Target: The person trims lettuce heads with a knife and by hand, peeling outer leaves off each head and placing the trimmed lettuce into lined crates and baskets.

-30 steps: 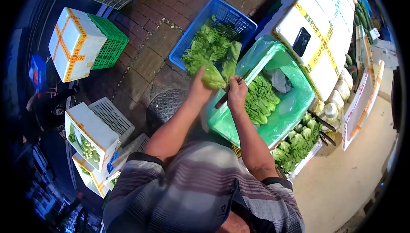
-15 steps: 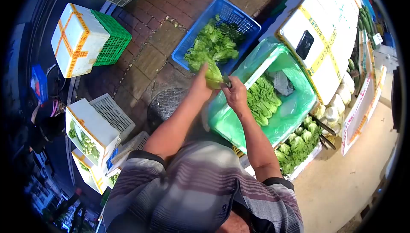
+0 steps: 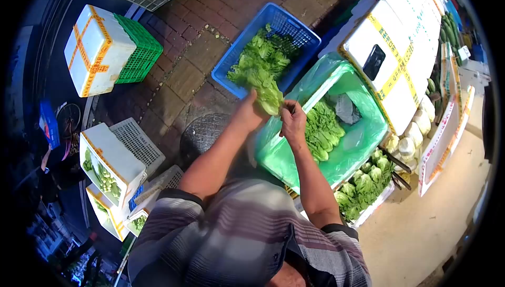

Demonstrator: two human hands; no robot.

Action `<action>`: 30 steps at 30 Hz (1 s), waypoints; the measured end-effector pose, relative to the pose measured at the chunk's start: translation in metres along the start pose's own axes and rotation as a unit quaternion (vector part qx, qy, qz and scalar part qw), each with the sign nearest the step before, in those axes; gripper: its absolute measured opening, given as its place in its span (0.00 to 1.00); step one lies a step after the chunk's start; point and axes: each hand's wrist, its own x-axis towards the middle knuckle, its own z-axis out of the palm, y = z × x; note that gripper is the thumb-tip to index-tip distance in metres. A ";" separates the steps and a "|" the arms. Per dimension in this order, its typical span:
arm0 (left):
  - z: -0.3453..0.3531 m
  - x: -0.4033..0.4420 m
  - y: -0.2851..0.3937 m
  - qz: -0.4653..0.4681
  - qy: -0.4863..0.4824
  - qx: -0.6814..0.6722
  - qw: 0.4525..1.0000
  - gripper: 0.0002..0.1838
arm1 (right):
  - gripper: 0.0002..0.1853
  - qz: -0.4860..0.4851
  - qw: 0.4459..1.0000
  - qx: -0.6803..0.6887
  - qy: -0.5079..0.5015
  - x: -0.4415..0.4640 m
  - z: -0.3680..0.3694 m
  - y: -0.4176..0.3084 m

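My left hand is wrapped round a head of leafy lettuce, its leaves pointing away from me over the near edge of a blue crate. Close by at the lettuce's right side, my right hand is closed on a small knife, whose dark blade is mostly hidden by the fingers now. More loose lettuce lies in the blue crate. Below my right hand stands a foam box with a green plastic liner, holding a stack of lettuce heads and a grey plastic bag.
A phone lies on white foam lids at the right. Another box of lettuce and some pale round vegetables are nearby. Foam boxes and a green crate stand at the left, a manhole cover between.
The lettuce has tilted down and right in my left hand. My right hand has turned and drawn slightly right, and the knife blade, visible before, is now mostly covered.
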 end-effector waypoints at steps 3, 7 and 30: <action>0.003 0.000 -0.003 0.008 -0.007 -0.004 1.000 0.43 | 0.07 -0.018 0.999 -0.005 0.040 -0.002 0.006 0.008; -0.001 0.003 -0.015 0.050 0.009 -0.009 0.999 0.41 | 0.06 -0.088 0.991 -0.054 0.089 -0.003 0.010 0.015; 0.021 0.005 -0.013 0.078 0.018 0.022 0.997 0.33 | 0.07 0.100 0.967 0.173 0.158 0.010 0.021 0.014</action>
